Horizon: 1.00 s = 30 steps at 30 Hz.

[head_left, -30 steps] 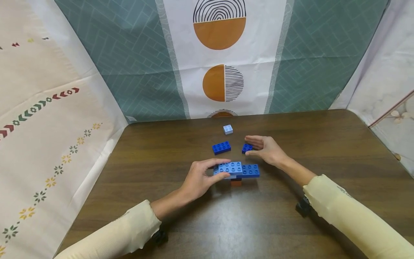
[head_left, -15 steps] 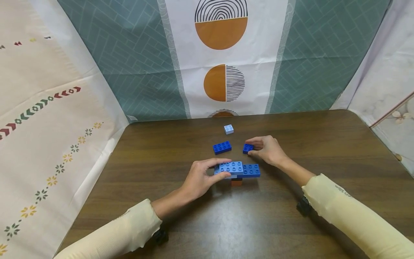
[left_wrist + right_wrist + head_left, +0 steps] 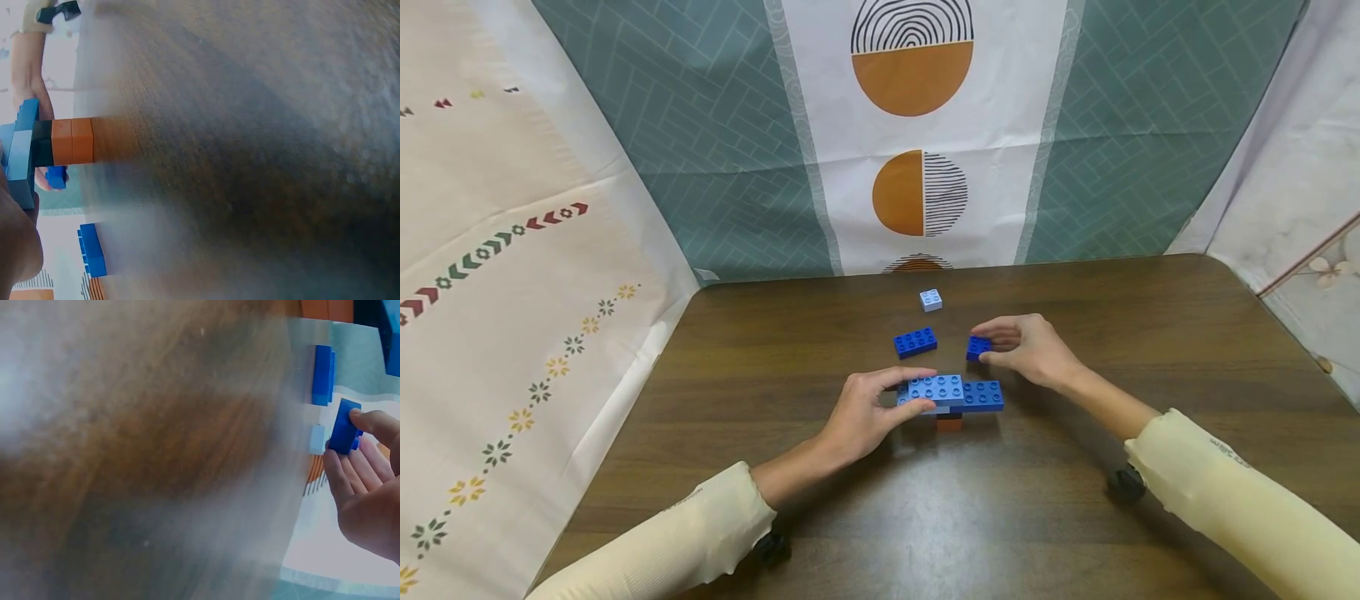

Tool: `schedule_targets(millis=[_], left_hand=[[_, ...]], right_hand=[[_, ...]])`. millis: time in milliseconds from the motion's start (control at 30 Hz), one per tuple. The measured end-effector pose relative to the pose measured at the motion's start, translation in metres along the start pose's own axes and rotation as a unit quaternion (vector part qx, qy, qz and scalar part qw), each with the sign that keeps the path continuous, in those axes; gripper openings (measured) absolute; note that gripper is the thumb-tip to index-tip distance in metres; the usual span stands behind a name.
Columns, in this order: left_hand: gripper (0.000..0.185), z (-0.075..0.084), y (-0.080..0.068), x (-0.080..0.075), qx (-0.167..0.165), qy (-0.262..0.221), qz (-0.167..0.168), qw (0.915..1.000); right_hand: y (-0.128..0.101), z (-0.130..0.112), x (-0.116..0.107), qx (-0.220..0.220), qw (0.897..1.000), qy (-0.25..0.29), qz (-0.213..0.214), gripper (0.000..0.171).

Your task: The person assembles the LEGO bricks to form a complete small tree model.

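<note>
A small brick build [image 3: 953, 396] stands mid-table: light and dark blue bricks on top, an orange base [image 3: 948, 423] below, which the left wrist view shows as orange blocks [image 3: 72, 141]. My left hand [image 3: 868, 408] grips its left end with thumb and fingers. My right hand [image 3: 1030, 350] pinches a small dark blue brick [image 3: 977, 347] just behind the build; the right wrist view shows the small dark blue brick [image 3: 344, 427] tilted, between thumb and fingers [image 3: 369, 425]. A long dark blue brick [image 3: 914, 342] lies loose to the left. A pale blue square brick [image 3: 930, 300] sits farther back.
The dark wooden table [image 3: 1075, 500] is walled by a patterned cloth backdrop [image 3: 917, 133] behind and light sheets on both sides. Its back edge runs just beyond the pale brick. Bare wood lies to the front and right.
My right hand went from open fingers beside the small dark blue brick to pinching it and tilting it up. The left hand and the build stayed put.
</note>
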<state>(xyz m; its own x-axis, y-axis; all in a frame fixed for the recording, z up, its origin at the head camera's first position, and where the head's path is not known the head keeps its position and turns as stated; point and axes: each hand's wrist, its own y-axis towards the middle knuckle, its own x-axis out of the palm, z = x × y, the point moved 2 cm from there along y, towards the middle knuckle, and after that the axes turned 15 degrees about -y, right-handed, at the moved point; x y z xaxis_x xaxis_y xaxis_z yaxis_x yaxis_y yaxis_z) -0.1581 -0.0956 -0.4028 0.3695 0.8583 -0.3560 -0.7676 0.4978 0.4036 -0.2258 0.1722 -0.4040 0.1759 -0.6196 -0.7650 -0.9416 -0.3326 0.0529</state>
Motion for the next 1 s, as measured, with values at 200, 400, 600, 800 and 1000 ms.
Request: schedule_targets(millis=[200,400,600,800,1000], left_hand=[[0.04,0.0,0.0,0.0,-0.003,-0.001,-0.003,1.0],[0.04,-0.001,-0.001,-0.001,-0.012,-0.006,-0.002,0.9999],[0.041,-0.001,-0.001,0.0,-0.014,-0.008,-0.003,0.9999],[0.041,0.0,-0.001,-0.001,-0.015,-0.004,-0.004,0.9999],[0.041,0.0,0.0,0.0,-0.011,-0.003,-0.005,0.9999]], right_hand=[[-0.012,-0.002,-0.01,-0.016,1.0,0.022,-0.006,0.042],[-0.022,-0.009,-0.021,-0.037,0.999,0.022,-0.006,0.044],[-0.034,-0.018,-0.033,-0.055,0.998,0.021,-0.006,0.043],[-0.046,-0.03,-0.037,-0.08,0.996,0.03,-0.022,0.041],[-0.058,-0.041,-0.031,-0.095,0.994,0.038,-0.036,0.038]])
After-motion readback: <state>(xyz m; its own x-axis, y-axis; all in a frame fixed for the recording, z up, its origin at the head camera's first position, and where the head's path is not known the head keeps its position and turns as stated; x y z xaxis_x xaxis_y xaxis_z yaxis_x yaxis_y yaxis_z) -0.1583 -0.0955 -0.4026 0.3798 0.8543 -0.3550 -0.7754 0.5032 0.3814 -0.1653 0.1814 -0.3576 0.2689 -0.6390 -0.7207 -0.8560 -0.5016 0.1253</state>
